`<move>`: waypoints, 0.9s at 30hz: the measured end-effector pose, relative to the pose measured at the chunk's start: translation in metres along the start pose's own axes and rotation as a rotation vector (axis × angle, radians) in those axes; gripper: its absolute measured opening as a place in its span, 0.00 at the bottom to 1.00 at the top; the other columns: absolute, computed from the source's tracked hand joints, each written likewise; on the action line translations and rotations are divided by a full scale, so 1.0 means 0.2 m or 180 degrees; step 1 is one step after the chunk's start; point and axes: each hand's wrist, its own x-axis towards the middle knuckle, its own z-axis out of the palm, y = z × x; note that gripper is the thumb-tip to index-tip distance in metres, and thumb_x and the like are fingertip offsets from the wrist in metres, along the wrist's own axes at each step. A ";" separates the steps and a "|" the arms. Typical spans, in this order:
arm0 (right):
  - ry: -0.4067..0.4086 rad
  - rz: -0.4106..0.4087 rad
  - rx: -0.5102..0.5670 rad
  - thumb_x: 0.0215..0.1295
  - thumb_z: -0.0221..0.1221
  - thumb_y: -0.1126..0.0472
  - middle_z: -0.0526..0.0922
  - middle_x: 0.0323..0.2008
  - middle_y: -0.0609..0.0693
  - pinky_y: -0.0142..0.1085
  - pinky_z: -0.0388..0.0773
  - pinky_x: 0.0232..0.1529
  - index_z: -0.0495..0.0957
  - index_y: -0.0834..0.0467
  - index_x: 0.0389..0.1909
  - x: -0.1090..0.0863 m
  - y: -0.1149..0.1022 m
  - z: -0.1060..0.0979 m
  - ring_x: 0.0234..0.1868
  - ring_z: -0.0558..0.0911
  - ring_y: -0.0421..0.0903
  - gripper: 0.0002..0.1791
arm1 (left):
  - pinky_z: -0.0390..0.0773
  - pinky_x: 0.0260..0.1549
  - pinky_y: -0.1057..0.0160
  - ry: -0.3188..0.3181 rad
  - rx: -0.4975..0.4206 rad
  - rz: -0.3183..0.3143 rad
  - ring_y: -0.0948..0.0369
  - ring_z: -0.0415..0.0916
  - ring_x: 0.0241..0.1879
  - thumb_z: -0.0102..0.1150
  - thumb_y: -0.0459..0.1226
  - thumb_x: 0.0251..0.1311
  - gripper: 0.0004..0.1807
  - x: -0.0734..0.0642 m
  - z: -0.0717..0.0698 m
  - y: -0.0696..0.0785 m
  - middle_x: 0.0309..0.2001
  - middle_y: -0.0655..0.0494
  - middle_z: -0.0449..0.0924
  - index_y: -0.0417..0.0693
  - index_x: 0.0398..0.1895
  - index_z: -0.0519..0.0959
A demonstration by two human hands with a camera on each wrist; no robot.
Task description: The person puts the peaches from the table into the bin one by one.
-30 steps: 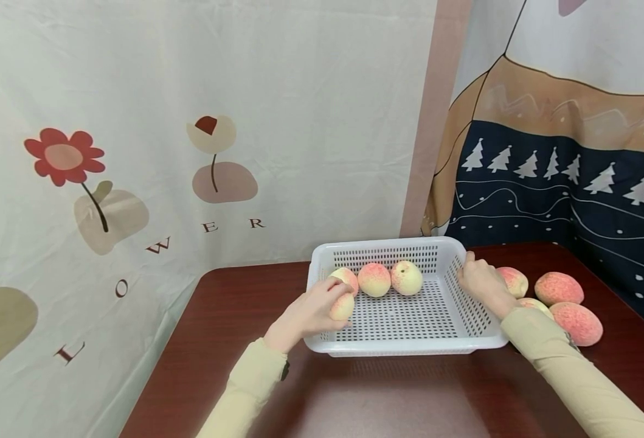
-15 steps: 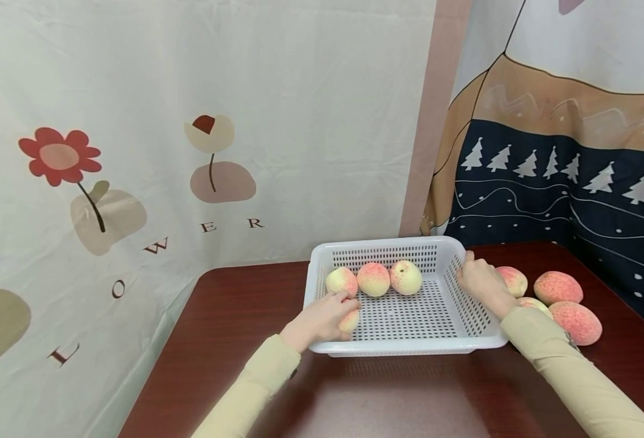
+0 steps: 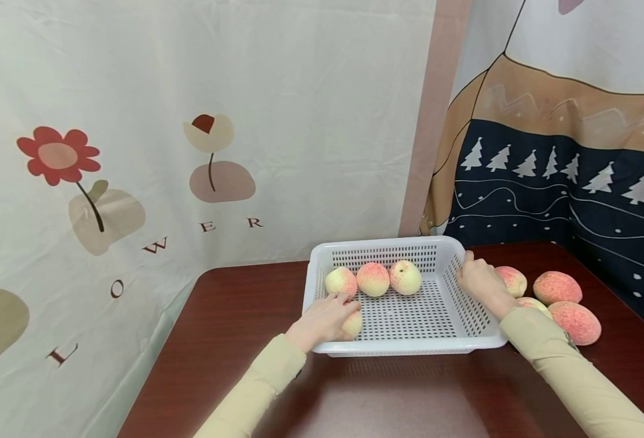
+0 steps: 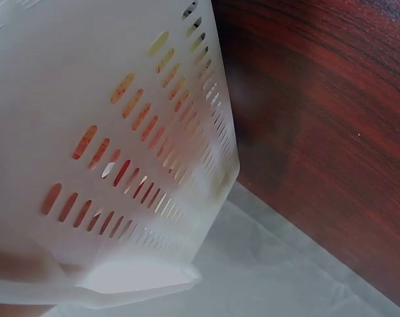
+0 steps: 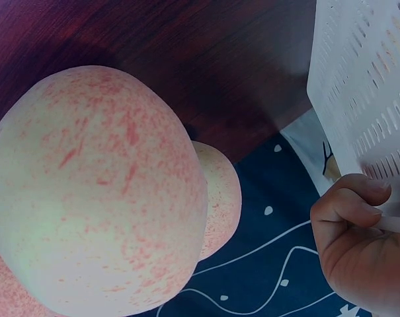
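A white plastic basket (image 3: 409,347) with slotted walls stands on the dark red table. Inside, my left hand (image 3: 322,320) reaches over the front-left rim and holds a peach (image 3: 354,325) low in that corner, fingers curled over its top. Just behind it, a row of three peaches (image 3: 373,280) lies along the back left of the basket. My right hand (image 3: 481,282) grips the right rim, fingers hooked over the edge, as the right wrist view also shows. The left wrist view has the basket's outer wall (image 4: 47,86), with peach colour behind its slots; most of the left hand is hidden there.
Right of the basket, several peaches lie on the table beside my right forearm, among them a red one (image 3: 575,323) and another (image 3: 557,286). In the right wrist view, a large peach (image 5: 97,191) is close by. Printed curtains (image 3: 322,121) hang behind the table.
My left hand has moved right and down with its peach, further into the basket's front-left corner, uncovering the left peach of the row. My right hand stays on the rim.
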 end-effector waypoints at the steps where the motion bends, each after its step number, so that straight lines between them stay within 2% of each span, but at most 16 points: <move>1: 0.0000 0.0002 0.0003 0.67 0.43 0.62 0.75 0.30 0.72 0.42 0.75 0.21 0.53 0.81 0.57 0.00 0.00 0.00 0.21 0.78 0.54 0.27 | 0.80 0.41 0.55 0.0010 -0.0002 0.0002 0.54 0.74 0.52 0.68 0.52 0.46 0.29 0.00 0.00 0.00 0.55 0.56 0.75 0.58 0.54 0.75; 8: 0.0009 -0.0024 0.0016 0.67 0.43 0.62 0.74 0.28 0.70 0.40 0.74 0.19 0.53 0.82 0.57 0.00 0.01 0.01 0.20 0.77 0.53 0.27 | 0.79 0.40 0.56 0.0113 0.0027 0.0049 0.55 0.76 0.48 0.62 0.57 0.53 0.25 0.01 0.00 0.00 0.50 0.57 0.76 0.56 0.51 0.76; 13: 0.0078 -0.0065 0.0010 0.67 0.43 0.63 0.73 0.24 0.66 0.38 0.73 0.17 0.54 0.82 0.56 0.00 0.00 0.00 0.18 0.76 0.51 0.27 | 0.79 0.37 0.57 0.0278 0.0045 0.0090 0.55 0.77 0.42 0.57 0.52 0.57 0.19 0.01 0.01 0.00 0.46 0.55 0.77 0.54 0.47 0.77; 16: 0.0095 -0.0074 0.0004 0.67 0.43 0.63 0.73 0.24 0.66 0.37 0.73 0.17 0.54 0.81 0.55 0.00 0.00 0.00 0.18 0.76 0.51 0.26 | 0.78 0.35 0.58 0.0447 0.0009 0.0096 0.55 0.77 0.40 0.55 0.49 0.60 0.16 0.01 0.01 -0.01 0.43 0.55 0.77 0.52 0.45 0.77; 20: 0.0057 -0.0067 0.0018 0.67 0.43 0.63 0.73 0.24 0.66 0.36 0.72 0.16 0.54 0.82 0.55 -0.01 0.00 0.00 0.17 0.76 0.50 0.26 | 0.78 0.39 0.58 0.0656 -0.0082 0.0021 0.55 0.77 0.41 0.54 0.47 0.63 0.15 0.01 0.01 -0.01 0.41 0.54 0.79 0.49 0.45 0.78; 23: 0.0013 -0.0039 0.0035 0.68 0.43 0.63 0.72 0.23 0.65 0.35 0.72 0.16 0.53 0.82 0.56 -0.01 0.00 0.00 0.17 0.76 0.50 0.26 | 0.78 0.42 0.58 0.0848 -0.0138 -0.0070 0.55 0.77 0.42 0.55 0.45 0.63 0.14 0.02 0.01 -0.02 0.40 0.54 0.80 0.47 0.45 0.78; 27: -0.0006 -0.0003 0.0019 0.68 0.42 0.63 0.73 0.24 0.66 0.36 0.72 0.16 0.53 0.82 0.56 0.00 0.01 0.00 0.18 0.77 0.51 0.26 | 0.77 0.38 0.57 0.1185 -0.0153 -0.0281 0.55 0.77 0.41 0.58 0.42 0.60 0.12 0.02 0.01 -0.05 0.40 0.54 0.81 0.48 0.44 0.78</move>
